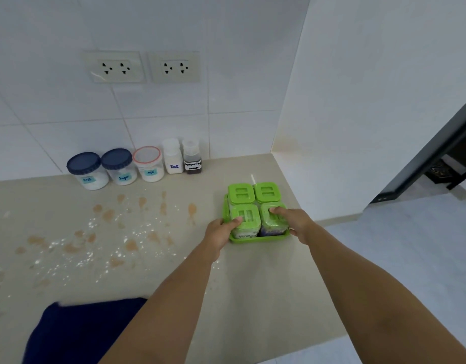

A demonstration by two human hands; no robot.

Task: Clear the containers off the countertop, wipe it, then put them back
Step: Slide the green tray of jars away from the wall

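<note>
left hand (221, 232), right hand (296, 222): each closed on a side of green tray (258, 239), right of centre | four lidded jars, rigid, likely light, could topple | hold low by tray rim

1. Five jars (137, 166) stood in a row along the countertop's (253, 285) back edge.
2. The tray (255, 239) — holding four containers — sat near the right edge.
3. A cloth (77, 329) lay at the front edge.

The 4 green-lidded clear plastic jars (254, 206) and green plastic tray (258, 239) look glossy; the beige stone-like countertop (253, 285) matt; the dark blue cloth (79, 332) soft.
</note>
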